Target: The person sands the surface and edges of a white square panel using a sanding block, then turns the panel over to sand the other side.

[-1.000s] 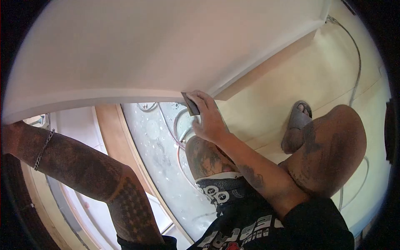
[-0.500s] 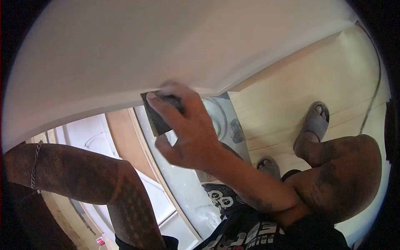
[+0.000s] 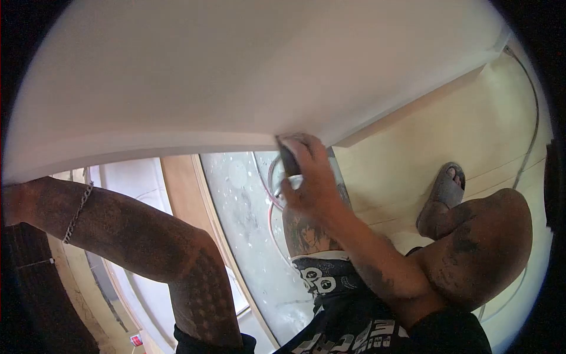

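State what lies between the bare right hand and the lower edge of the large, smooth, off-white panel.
The head view shows a dark, flat, rectangular pad, held in the right hand at the lower edge of the panel; blur hides the exact contact.

A white-spotted grey floor (image 3: 236, 206) is being crossed by a hose (image 3: 270, 219); beside this floor, a sandal (image 3: 444, 186) is being borne by pale boarding (image 3: 401, 171).

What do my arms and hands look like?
Your arms emerge from short black sleeves. A silvery chain bracelet circles the left wrist, and patterned markings show above that elbow. The right arm bears a smudgy marking, perhaps a tattoo. The right hand wears no glove.
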### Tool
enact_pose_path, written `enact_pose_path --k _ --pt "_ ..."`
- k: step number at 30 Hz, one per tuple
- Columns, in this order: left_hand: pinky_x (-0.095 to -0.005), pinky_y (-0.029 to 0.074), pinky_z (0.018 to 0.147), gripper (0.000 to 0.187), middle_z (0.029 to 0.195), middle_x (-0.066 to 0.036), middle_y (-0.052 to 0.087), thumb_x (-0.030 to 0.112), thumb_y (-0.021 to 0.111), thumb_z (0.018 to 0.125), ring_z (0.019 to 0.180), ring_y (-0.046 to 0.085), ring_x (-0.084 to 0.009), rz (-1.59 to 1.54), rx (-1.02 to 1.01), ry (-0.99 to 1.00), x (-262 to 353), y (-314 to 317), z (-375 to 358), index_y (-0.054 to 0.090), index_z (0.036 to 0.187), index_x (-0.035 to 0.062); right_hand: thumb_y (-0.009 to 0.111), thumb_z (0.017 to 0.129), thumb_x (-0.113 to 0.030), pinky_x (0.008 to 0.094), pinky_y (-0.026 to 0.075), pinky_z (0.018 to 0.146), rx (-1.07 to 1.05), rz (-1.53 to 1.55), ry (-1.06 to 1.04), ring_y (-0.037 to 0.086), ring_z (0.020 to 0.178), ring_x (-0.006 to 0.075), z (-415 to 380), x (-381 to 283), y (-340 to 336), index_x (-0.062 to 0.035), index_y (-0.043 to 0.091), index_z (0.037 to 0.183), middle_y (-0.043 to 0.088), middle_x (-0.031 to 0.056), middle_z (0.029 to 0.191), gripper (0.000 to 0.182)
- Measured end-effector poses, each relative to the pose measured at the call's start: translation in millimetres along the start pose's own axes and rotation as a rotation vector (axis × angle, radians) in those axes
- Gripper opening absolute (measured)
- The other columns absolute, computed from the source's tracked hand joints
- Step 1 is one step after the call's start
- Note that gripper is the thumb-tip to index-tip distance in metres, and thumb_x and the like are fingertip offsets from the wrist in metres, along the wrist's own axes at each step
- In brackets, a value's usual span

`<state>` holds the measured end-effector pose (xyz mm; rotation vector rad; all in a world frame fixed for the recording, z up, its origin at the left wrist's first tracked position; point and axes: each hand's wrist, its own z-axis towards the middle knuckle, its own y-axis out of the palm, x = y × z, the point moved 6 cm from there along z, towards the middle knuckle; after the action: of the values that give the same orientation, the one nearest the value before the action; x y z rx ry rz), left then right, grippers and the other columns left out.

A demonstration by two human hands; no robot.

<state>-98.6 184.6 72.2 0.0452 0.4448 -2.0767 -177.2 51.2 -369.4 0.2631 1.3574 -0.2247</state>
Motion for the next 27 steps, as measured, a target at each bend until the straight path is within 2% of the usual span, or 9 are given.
enact_pose_path --k 3,10,14,16,17,20,22,25,27 --pt "-0.0431 0.058 0.084 0.047 0.123 -0.024 0.063 0.026 0.068 0.086 0.103 0.067 -0.0316 -0.003 0.006 -0.009 2 0 -8 0.060 0.122 -0.0038 0.073 0.066 0.003 0.0528 0.039 0.109 0.030 0.090 -0.280 0.048 0.127 0.0427 16 -97 3 -0.0126 0.051 0.141 0.048 0.0206 0.136 0.080" --pt "-0.0422 0.060 0.082 0.046 0.122 -0.024 0.064 0.023 0.069 0.086 0.101 0.069 -0.0317 -0.053 0.019 -0.007 4 7 -10 0.061 0.121 -0.0042 0.071 0.064 0.007 0.0475 0.047 0.103 0.136 -0.081 -0.097 0.050 0.126 0.0377 -33 9 6 -0.0102 0.057 0.135 0.054 0.0174 0.131 0.074" --pt "-0.0417 0.060 0.081 0.045 0.121 -0.025 0.064 0.022 0.069 0.085 0.099 0.070 -0.0318 -0.086 0.019 -0.011 5 4 -6 0.061 0.121 -0.0044 0.074 0.068 -0.003 0.0491 0.043 0.104 0.116 0.116 -0.434 0.052 0.121 0.0413 8 -164 22 -0.0001 0.054 0.137 0.053 0.0231 0.128 0.072" --pt "-0.0414 0.060 0.081 0.044 0.121 -0.025 0.065 0.021 0.070 0.085 0.099 0.070 -0.0318 -0.101 0.023 -0.013 8 0 -14 0.061 0.120 -0.0045 0.061 0.080 -0.007 0.0548 0.042 0.105 0.136 0.256 -0.526 0.054 0.116 0.0451 13 -228 28 0.0108 0.057 0.125 0.054 0.0314 0.121 0.048" --pt "-0.0413 0.061 0.080 0.044 0.120 -0.025 0.065 0.021 0.070 0.085 0.098 0.070 -0.0318 -0.110 0.023 -0.015 9 1 -14 0.061 0.120 -0.0046 0.064 0.080 -0.010 0.0540 0.042 0.104 0.187 0.243 -0.545 0.054 0.115 0.0453 11 -238 32 0.0088 0.056 0.126 0.055 0.0310 0.121 0.050" --pt "-0.0409 0.061 0.080 0.044 0.120 -0.025 0.065 0.020 0.070 0.085 0.097 0.071 -0.0319 -0.116 0.039 -0.010 11 1 -10 0.062 0.120 -0.0048 0.065 0.072 0.001 0.0498 0.045 0.103 0.204 0.133 -0.517 0.053 0.120 0.0408 -3 -184 27 0.0022 0.055 0.133 0.054 0.0231 0.127 0.061" --pt "-0.0406 0.061 0.079 0.043 0.119 -0.026 0.066 0.019 0.070 0.085 0.096 0.072 -0.0319 -0.093 0.056 0.006 9 -1 -17 0.062 0.120 -0.0049 0.064 0.068 0.010 0.0488 0.043 0.108 0.077 -0.131 -0.343 0.049 0.126 0.0402 -21 -86 35 -0.0072 0.053 0.137 0.050 0.0214 0.134 0.072" --pt "-0.0404 0.062 0.079 0.043 0.119 -0.026 0.066 0.019 0.071 0.085 0.096 0.072 -0.0319 -0.078 0.087 0.029 9 -14 -22 0.062 0.120 -0.0050 0.059 0.072 0.012 0.0487 0.045 0.106 0.114 -0.113 -0.103 0.050 0.126 0.0424 -64 27 19 -0.0069 0.052 0.136 0.051 0.0219 0.132 0.068" --pt "-0.0417 0.063 0.075 0.042 0.120 -0.027 0.066 0.017 0.069 0.086 0.091 0.074 -0.0318 -0.102 0.088 -0.017 3 -13 -20 0.062 0.119 -0.0065 0.062 0.072 0.010 0.0484 0.046 0.105 0.150 -0.133 -0.121 0.052 0.124 0.0422 -59 12 13 -0.0064 0.052 0.135 0.054 0.0220 0.129 0.066"
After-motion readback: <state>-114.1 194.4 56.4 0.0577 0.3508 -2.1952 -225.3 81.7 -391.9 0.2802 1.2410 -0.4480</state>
